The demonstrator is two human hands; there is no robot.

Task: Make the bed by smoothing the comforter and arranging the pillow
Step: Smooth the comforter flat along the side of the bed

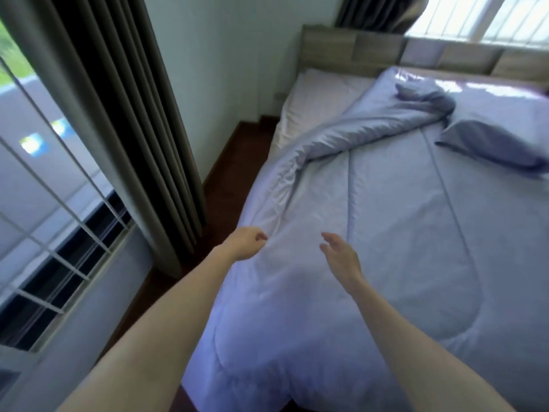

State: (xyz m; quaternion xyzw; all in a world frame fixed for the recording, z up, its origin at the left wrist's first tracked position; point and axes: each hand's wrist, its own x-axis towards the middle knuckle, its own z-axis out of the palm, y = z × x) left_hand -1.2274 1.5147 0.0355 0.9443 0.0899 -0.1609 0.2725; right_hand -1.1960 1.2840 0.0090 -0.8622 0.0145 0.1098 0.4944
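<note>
Beside the window, bed (315,93): runs from lower centre to upper right; pale sheet bare at the far left corner.
comforter (386,233): lavender, quilted; covers most of the bed; near part lies fairly flat; far left edge rolled and bunched into a thick twisted fold that runs toward the head end; creases fan out from the left edge by the hands.
curtain (118,114): dark grey-brown, pleated, hangs left of the bed down to the floor.
window (44,173): far left, white bars across it, bright outside.
headboard (371,52): light wood panels, against the wall at top right.
floor (234,162): dark red-brown strip between curtain and bed.
pillow (499,141): lavender case; lies on top of the comforter at the right, near the head end, askew.
right hand (338,257): fingers straight and spread, palm facing left, over the comforter near its left edge; contact unclear.
left hand (245,242): fingers curled, at the comforter's left edge; blurred, cannot tell if it grips the fabric.
</note>
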